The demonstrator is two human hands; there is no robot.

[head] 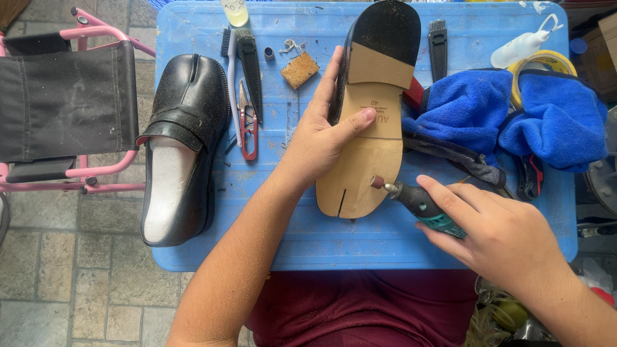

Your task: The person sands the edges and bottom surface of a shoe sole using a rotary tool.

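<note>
**Sole of an upturned shoe met by a rotary tool on a blue table**

An upturned shoe (369, 122) is held sole-up near the middle of a blue plastic table (308, 238), its black heel pointing away from the person and its split toe towards them. The shoe is steadied by the left hand (321, 132): the thumb is laid across the tan sole, while the fingers are stretched along the shoe's left edge, so the hand is partly open and clasped about the side rather than closed. A small rotary tool (418, 204) with a green and black body is gripped by the right hand (498, 234), whose fingers are curled shut around it. The tool's drum tip is set against the right edge of the sole, close to the toe.

To the left, a second black shoe (183, 144) is laid upright, with a white filler seen inside it. Between the two shoes, a pair of red-handled snips (247, 122) and a black brush (249, 67) are laid side by side. A brown abrasive block (299, 69) is placed just beyond the left hand's fingertips. Blue cloths (514, 112) are heaped to the right of the held shoe, with a roll of yellow tape (546, 61) partly covered by them. A pink-framed folding chair (64, 103) is stood beside the table on the left.
</note>
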